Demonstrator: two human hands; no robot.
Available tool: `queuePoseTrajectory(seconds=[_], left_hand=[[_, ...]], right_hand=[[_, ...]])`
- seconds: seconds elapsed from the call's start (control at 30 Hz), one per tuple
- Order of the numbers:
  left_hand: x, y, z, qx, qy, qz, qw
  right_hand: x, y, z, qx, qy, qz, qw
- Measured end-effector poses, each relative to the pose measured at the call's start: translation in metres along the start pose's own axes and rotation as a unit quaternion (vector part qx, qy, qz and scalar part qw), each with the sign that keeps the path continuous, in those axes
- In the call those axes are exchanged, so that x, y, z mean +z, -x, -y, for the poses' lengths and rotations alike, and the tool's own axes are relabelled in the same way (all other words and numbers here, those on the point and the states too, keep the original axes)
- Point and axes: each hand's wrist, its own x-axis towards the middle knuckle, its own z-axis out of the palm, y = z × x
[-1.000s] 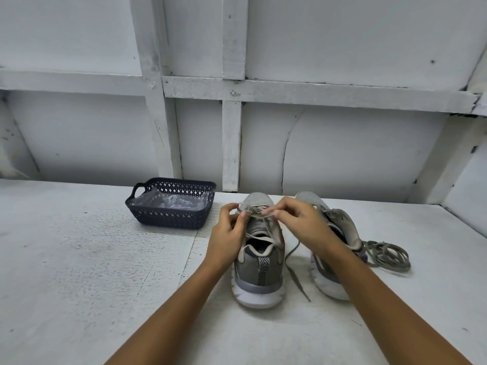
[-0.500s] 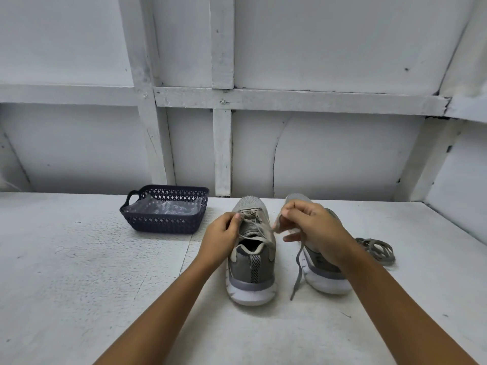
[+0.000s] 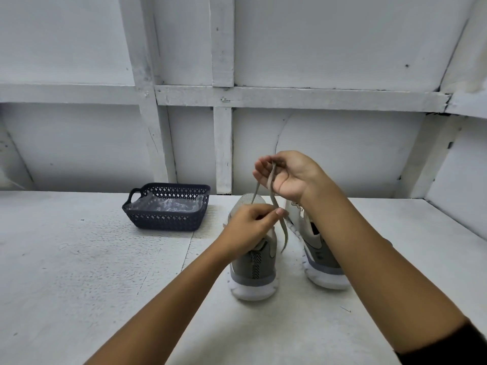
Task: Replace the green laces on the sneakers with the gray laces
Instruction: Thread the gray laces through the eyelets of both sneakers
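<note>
Gray sneakers: 2 | basket: 1 | lace: 1, held by left hand, right hand

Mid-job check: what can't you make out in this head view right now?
Head view, left sneaker eyelets: covered by the left hand.
Head view, right sneaker lacing: behind the right forearm.
Head view, lace colour, green or gray: too washed out.
Head view, basket contents: blurred by the shiny clear liner.

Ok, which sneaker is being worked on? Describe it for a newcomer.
On the white table, right of the dark perforated plastic basket, stand two gray mesh sneakers. It is the left sneaker: unlike the right sneaker, a grayish lace runs from it to the left hand and right hand.
</note>
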Motion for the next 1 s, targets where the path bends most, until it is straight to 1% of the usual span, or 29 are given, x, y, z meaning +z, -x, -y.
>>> queuePoseTrajectory(seconds=[0.07, 0.13, 0.17, 0.27, 0.33, 0.47, 0.6, 0.67, 0.73, 0.8, 0.87, 0.93, 1.0], left_hand=[[-0.005, -0.004, -0.003, -0.036, 0.067, -0.037, 0.996], [-0.015, -0.010, -0.007, -0.070, 0.127, -0.081, 0.986], [-0.021, -0.015, -0.008, -0.081, 0.137, -0.097, 0.982], [-0.034, -0.029, -0.016, -0.094, 0.126, -0.102, 0.982], [-0.037, -0.040, -0.017, -0.101, 0.103, -0.107, 0.984], [-0.041, -0.057, -0.012, -0.110, 0.080, -0.112, 0.984], [-0.043, -0.066, -0.009, -0.122, 0.072, -0.113, 0.983], [-0.038, -0.068, -0.006, -0.133, 0.016, -0.106, 0.985], [-0.032, -0.064, 0.001, -0.135, -0.107, -0.110, 0.979], [-0.024, -0.054, 0.010, -0.130, -0.214, -0.105, 0.962], [-0.014, -0.043, 0.014, -0.146, -0.294, -0.067, 0.942], [-0.005, -0.034, 0.018, -0.160, -0.344, -0.036, 0.925], [0.001, -0.034, 0.026, -0.165, -0.350, -0.027, 0.922]], right_hand=[[-0.006, -0.002, -0.001, -0.001, 0.004, 0.006, 1.000], [-0.017, -0.002, -0.009, 0.006, 0.054, 0.012, 0.998], [-0.024, -0.001, -0.015, 0.018, 0.080, 0.018, 0.996], [-0.039, 0.001, -0.036, 0.054, 0.108, 0.053, 0.991], [-0.044, 0.005, -0.046, 0.064, 0.115, 0.055, 0.990], [-0.053, 0.012, -0.057, 0.033, 0.149, 0.054, 0.987], [-0.060, 0.017, -0.059, 0.018, 0.149, 0.060, 0.987], [-0.062, 0.017, -0.058, 0.012, 0.138, 0.058, 0.989], [-0.064, 0.015, -0.056, -0.016, 0.107, 0.036, 0.993], [-0.067, 0.011, -0.053, -0.046, 0.069, 0.003, 0.996], [-0.071, 0.006, -0.052, -0.062, 0.055, -0.030, 0.996], [-0.073, 0.000, -0.054, -0.063, 0.081, -0.065, 0.993], [-0.075, -0.006, -0.057, -0.059, 0.108, -0.089, 0.988]])
